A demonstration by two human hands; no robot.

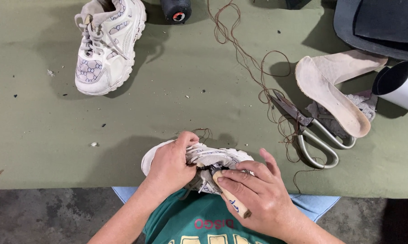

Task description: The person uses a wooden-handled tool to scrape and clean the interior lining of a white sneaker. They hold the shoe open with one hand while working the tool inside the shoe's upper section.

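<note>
Olive-green cloth covers the workbench (45,113), seen from above by a person seated at its near edge, with grey concrete floor showing below. At the bench's front edge, the person's left hand (170,165) is clenched over the top of a white sneaker (213,158), fingers curled into the opening and pressing it down. The right hand (258,192) grips a wooden tool handle (233,201), held like a pencil, its front end buried in the shoe beside the left thumb; the tip itself is hidden. A loop of brown thread (253,68) rises just behind the shoe and trails in tangles across the cloth toward the far edge. The matching sneaker (106,45), white with a patterned panel and loose laces, lies well apart at the far left. A dark thread spool (176,10) sits beside it at the top edge. To the right, metal scissors (315,135) lie open on the thread, touching a pair of pale insoles (333,97) stacked over a scrap of grey fabric. A white tube (400,83) and a black sheet (380,25) fill the far right corner.
</note>
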